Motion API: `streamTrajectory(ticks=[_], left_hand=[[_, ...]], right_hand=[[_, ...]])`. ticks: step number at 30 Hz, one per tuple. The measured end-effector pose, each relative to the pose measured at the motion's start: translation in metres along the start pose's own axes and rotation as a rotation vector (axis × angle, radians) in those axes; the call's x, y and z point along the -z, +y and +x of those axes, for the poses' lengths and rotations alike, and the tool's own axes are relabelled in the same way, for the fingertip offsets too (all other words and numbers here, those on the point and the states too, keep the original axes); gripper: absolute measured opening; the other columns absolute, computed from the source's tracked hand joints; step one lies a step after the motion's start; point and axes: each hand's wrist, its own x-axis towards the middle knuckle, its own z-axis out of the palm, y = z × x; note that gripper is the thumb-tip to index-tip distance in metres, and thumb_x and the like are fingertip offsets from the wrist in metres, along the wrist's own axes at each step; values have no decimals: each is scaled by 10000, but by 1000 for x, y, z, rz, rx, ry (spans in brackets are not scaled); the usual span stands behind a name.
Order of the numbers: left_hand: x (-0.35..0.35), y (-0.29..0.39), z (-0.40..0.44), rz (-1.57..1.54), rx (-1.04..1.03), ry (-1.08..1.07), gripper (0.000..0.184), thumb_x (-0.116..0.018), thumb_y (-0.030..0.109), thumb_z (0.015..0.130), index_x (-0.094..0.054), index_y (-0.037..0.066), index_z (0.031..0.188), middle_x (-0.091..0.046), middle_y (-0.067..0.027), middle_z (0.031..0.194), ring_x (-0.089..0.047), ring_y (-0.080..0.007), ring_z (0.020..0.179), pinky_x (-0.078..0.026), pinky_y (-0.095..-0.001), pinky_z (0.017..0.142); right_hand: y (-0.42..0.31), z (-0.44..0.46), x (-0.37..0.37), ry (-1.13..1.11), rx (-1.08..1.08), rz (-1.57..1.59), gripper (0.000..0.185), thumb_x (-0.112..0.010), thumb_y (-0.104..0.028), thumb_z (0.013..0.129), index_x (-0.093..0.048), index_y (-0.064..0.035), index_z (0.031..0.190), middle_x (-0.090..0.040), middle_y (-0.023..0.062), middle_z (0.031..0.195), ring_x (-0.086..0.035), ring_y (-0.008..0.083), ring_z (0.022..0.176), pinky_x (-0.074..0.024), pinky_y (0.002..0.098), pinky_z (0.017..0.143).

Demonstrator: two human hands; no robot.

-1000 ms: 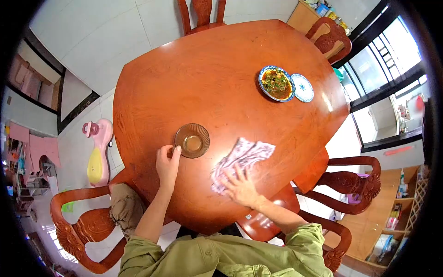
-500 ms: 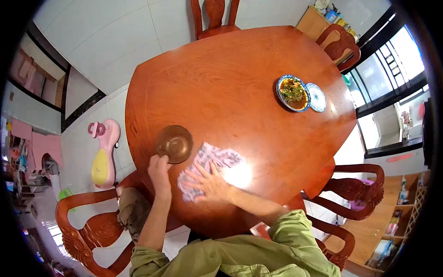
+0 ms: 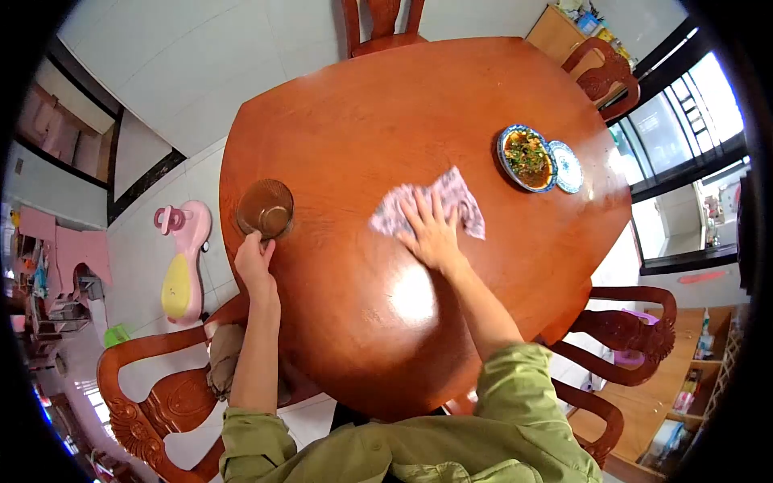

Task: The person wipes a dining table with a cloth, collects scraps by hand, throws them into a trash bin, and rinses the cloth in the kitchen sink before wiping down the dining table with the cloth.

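My left hand (image 3: pixel 255 262) pinches the near rim of a brown see-through glass bowl (image 3: pixel 265 203) at the left side of the wooden table (image 3: pixel 346 322). The bowl looks tipped a little; whether its base touches the wood I cannot tell. Over the middle of the table my right hand (image 3: pixel 431 231) lies flat with fingers spread, pressing on a pink patterned cloth (image 3: pixel 465 201). The cloth is bunched on its left and partly hidden beneath the fingers.
A blue-and-white bowl of food (image 3: pixel 527 158) stands at the right, beside a small patterned plate (image 3: pixel 567 167). Carved chairs (image 3: pixel 173 402) surround the table. A pink and yellow ride-on toy (image 3: pixel 185 262) is on the floor at left.
My right hand has slid the cloth away from me and to the right. My left hand has moved the glass bowl leftward and slightly farther away, and the bowl's tilt has changed.
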Motion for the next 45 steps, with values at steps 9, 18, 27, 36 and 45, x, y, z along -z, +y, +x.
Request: streamTrajectory(ticks=[9, 18, 27, 36, 45], left_hand=[[-6, -1, -32, 82, -149, 100, 275, -550, 257, 893, -540, -16, 920, -524, -83, 976, -520, -212, 1031, -421, -397, 967], [-2, -59, -65, 1144, -719, -611, 432, -363, 243, 941, -430, 44, 1319, -381, -107, 1415, -228, -324, 1362, -148, -467, 1111], [-172, -100, 43, 1312, -948, -705, 405, -355, 299, 965, -469, 143, 1322, -381, -35, 1435, -229, -331, 1362, -149, -520, 1093], [-246, -189, -161, 1058, -1203, -1094, 437, -486, 343, 896, -519, 131, 1277, -438, -78, 1384, -335, -383, 1292, -187, -539, 1083], [-79, -148, -221, 944, -945, -1372, 496, -516, 243, 866, -457, 36, 1312, -399, -132, 1404, -267, -376, 1339, -163, -494, 1101]], right_hand=[[-105, -149, 22, -164, 361, 186, 704, -486, -594, 825, -322, -256, 1420, -193, 97, 1513, -102, 406, 1386, -163, 720, 981], [-148, -14, 7, -105, 513, 162, 566, -475, -412, 866, -445, -88, 1330, -374, 99, 1419, -152, 336, 1381, -165, 641, 1046], [-46, 106, 5, -26, 240, 144, 604, -468, -388, 850, -400, -83, 1367, -382, 124, 1421, -221, 331, 1364, -172, 632, 1045], [98, -72, 1, 50, -150, 60, 745, -492, -472, 833, -239, -145, 1453, -188, 91, 1520, -134, 344, 1392, -114, 634, 1061], [-18, -210, 10, -25, -133, 236, 636, -552, -350, 770, -446, -89, 1340, -344, 158, 1433, -239, 387, 1335, -168, 593, 1054]])
